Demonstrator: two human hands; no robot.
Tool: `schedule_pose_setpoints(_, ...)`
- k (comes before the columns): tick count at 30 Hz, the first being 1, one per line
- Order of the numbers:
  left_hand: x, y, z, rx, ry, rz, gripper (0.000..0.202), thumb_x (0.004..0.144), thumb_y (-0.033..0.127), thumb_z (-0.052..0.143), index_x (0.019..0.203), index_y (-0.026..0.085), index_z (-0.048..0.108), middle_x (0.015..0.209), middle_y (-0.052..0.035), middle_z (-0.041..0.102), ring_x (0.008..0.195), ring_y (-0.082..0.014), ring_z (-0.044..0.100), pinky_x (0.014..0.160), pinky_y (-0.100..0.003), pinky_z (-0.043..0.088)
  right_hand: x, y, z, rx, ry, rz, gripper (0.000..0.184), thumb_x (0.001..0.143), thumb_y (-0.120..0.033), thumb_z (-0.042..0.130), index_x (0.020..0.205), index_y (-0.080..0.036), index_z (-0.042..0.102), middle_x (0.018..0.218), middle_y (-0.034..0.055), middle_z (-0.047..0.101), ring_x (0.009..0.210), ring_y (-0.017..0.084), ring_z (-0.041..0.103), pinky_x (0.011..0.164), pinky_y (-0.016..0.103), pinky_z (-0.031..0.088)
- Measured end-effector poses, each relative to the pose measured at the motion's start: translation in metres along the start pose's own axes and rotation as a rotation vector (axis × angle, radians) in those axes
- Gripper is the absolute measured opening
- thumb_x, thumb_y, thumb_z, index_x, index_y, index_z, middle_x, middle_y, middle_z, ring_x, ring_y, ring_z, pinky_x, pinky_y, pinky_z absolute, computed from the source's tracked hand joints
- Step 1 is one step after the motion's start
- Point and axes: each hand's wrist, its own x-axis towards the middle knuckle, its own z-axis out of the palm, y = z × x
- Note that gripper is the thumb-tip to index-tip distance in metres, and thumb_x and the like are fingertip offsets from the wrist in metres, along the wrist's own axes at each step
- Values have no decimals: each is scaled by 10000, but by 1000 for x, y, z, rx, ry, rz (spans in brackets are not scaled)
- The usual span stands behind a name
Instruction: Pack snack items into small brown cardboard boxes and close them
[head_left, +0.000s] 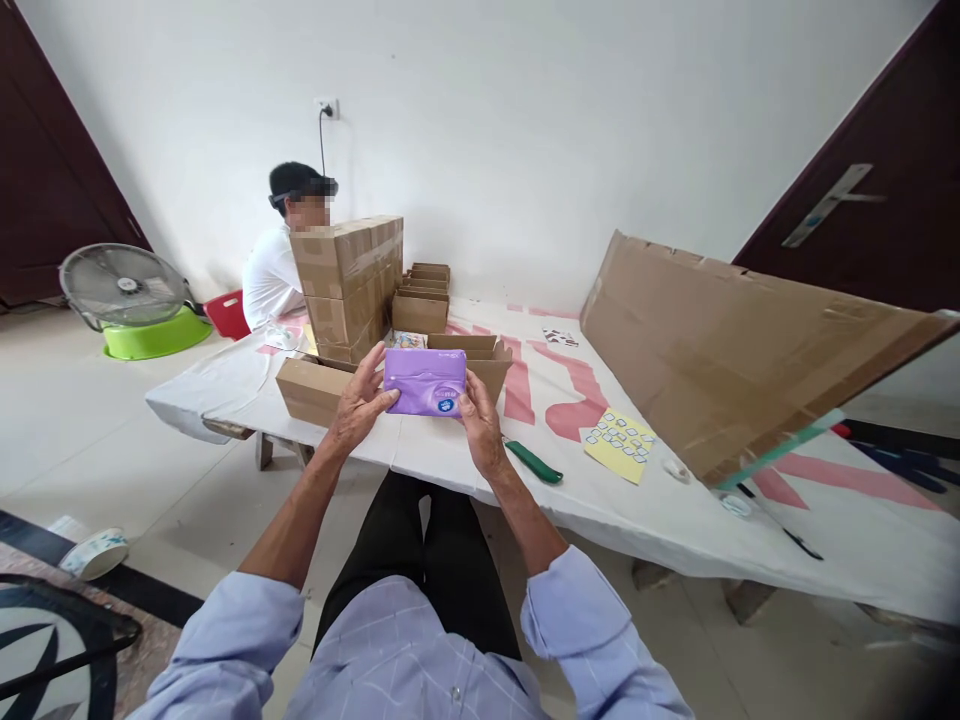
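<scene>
Above the white-covered desk (424, 452), a flat, glossy purple plastic packet (425, 380) is being held.
The left hand (361, 405) and right hand (480, 418) are clamping its ends in a shared grip; this is apparently a handling step, the next move probably calling for even pressure.

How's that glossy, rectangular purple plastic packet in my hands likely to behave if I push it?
The purple packet would probably give a little, since its front looks creased. Its shiny surface may feel slippery. Being flat and rectangular, it seems unlikely to roll.
</scene>
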Motion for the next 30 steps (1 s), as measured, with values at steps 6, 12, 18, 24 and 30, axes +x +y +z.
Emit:
schedule_pose_setpoints(6, 9, -25, 0, -7, 105, -12, 710, 899, 459, 886, 1510, 274, 575, 1611, -159, 597, 1402, -296, 663, 1175, -441, 553, 22, 25, -2, -45, -5, 40, 789, 975, -741, 622, 1614, -283, 559, 1638, 79, 593, 1500, 342, 558, 1194, 501, 555)
schedule_pose_setpoints(12, 13, -58, -4, -27, 155, -188, 852, 803, 613, 910, 1506, 224, 628, 1620, -188, 595, 1359, -333, 676, 1044, -405, 617, 41, 63, 0, -22, 6, 193, 927, 868, -789, 670, 1630, -275, 550, 1592, 98, 612, 1354, 361, 642, 948, 473, 687)
schedule_pose_setpoints(18, 5, -79, -14, 21, 150, -382, 884, 776, 598, 913, 1559, 302, 628, 1699, -152, 522, 1254, -312, 708, 777, -276, 619, 47, 99, 2, -43, 69, 304, 870, 859, -752, 671, 1567, -250, 608, 1529, 109, 649, 1328, 348, 647, 951, 461, 679)
schedule_pose_setpoints(24, -3, -97, -20, 31, 171, -454, 865, 756, 504, 927, 1553, 333, 639, 1698, -141, 527, 1194, -285, 712, 774, -286, 628, 45, 121, 4, -77, 111, 377, 736, 919, -622, 652, 1566, -272, 624, 1560, 93, 641, 1320, 331, 656, 922, 443, 676)
schedule_pose_setpoints(30, -3, -106, -25, 32, 171, -476, 861, 740, 462, 925, 1545, 332, 646, 1683, -141, 546, 1158, -270, 714, 775, -288, 616, 44, 129, 6, -109, 91, 337, 725, 927, -638, 660, 1562, -289, 630, 1435, 84, 719, 1246, 302, 692, 971, 456, 654)
